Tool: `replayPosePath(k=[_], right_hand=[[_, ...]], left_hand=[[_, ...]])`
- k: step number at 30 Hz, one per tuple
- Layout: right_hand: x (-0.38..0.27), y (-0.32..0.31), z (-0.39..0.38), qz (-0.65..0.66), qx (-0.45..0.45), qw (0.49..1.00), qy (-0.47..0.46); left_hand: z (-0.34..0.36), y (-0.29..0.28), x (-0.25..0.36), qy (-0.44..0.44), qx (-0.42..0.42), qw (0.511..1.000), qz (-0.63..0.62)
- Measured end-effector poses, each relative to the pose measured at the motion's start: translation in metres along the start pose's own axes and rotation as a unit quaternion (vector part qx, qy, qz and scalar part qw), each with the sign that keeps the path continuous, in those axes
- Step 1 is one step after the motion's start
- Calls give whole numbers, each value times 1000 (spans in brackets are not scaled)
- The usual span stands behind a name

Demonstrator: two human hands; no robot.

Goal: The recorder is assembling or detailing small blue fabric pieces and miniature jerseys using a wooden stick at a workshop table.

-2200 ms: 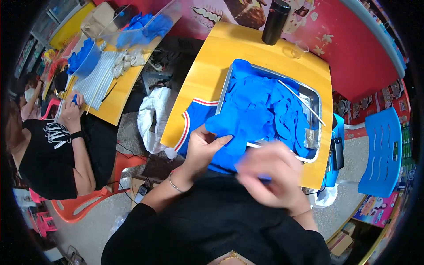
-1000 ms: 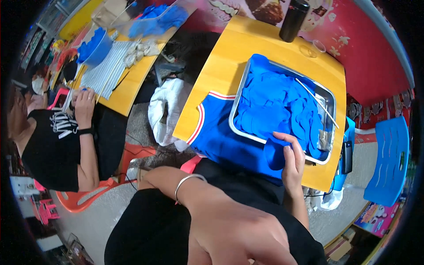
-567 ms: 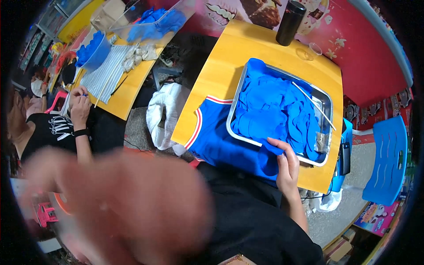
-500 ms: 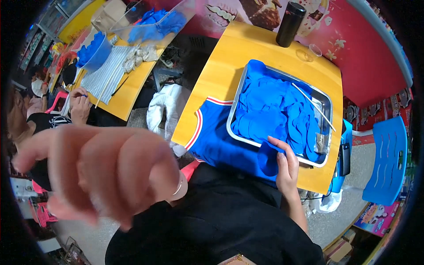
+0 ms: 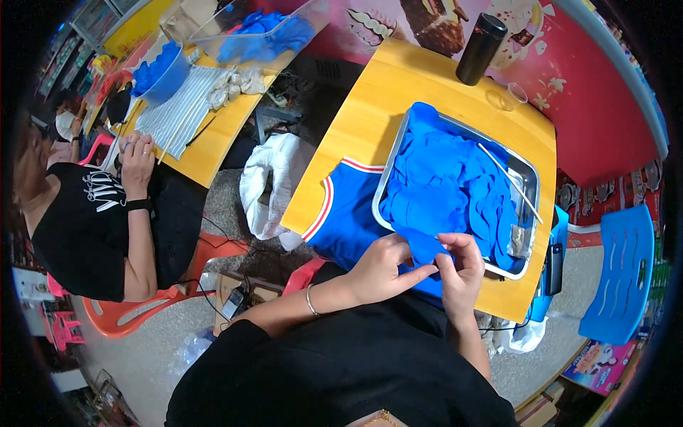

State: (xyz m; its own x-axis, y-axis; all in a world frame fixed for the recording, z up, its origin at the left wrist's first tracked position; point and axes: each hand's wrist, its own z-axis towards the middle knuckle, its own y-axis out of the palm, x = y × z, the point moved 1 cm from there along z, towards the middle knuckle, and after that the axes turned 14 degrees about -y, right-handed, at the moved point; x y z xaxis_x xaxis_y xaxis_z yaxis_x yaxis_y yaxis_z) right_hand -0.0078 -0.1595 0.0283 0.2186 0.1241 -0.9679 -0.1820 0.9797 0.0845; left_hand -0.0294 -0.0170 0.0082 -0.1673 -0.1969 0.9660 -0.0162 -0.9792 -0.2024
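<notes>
Between my two hands is a round blue cloth piece (image 5: 420, 245), held up just off the near edge of a metal tray (image 5: 385, 178). My left hand (image 5: 380, 272) pinches its left side, with a bangle on that wrist. On the other side, the fingers and thumb of my right hand (image 5: 461, 274) close on its lower right edge. Heaped in the tray are many similar blue cloth pieces (image 5: 434, 171). A thin white stick (image 5: 511, 181) lies across the heap, and a small clear packet (image 5: 520, 240) rests in the near right corner. Beneath the tray spreads a blue jersey (image 5: 345, 210) with red-and-white trim.
A black flask (image 5: 482, 50) and a clear cup (image 5: 514, 95) stand at the table's far side. To the left, a co-worker (image 5: 85, 220) sits at another table with a blue basin (image 5: 162, 75). A blue chair (image 5: 619, 270) is at right, a white sack (image 5: 267, 188) between the tables.
My left hand has come down from close before the camera to the blue piece and grips it. My right hand keeps hold of the piece and has shifted slightly.
</notes>
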Motion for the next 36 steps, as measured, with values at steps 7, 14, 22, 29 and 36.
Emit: replayPosePath(k=[7,14,22,29,36], right_hand=[[23,-10,1,-137,-74,984,-84],[21,-17,6,-129,-39,991,-26],[33,0,22,-126,-32,991,-42],[42,-4,23,-33,-36,998,-28],[57,-7,17,70,-37,997,-7]], left_hand=[[-1,-16,-4,-39,65,994,-83],[10,-112,38,222,505,832,-56],[17,-24,7,165,33,973,157],[12,-5,-11,-27,53,998,9],[13,-1,-25,-87,68,990,-87]])
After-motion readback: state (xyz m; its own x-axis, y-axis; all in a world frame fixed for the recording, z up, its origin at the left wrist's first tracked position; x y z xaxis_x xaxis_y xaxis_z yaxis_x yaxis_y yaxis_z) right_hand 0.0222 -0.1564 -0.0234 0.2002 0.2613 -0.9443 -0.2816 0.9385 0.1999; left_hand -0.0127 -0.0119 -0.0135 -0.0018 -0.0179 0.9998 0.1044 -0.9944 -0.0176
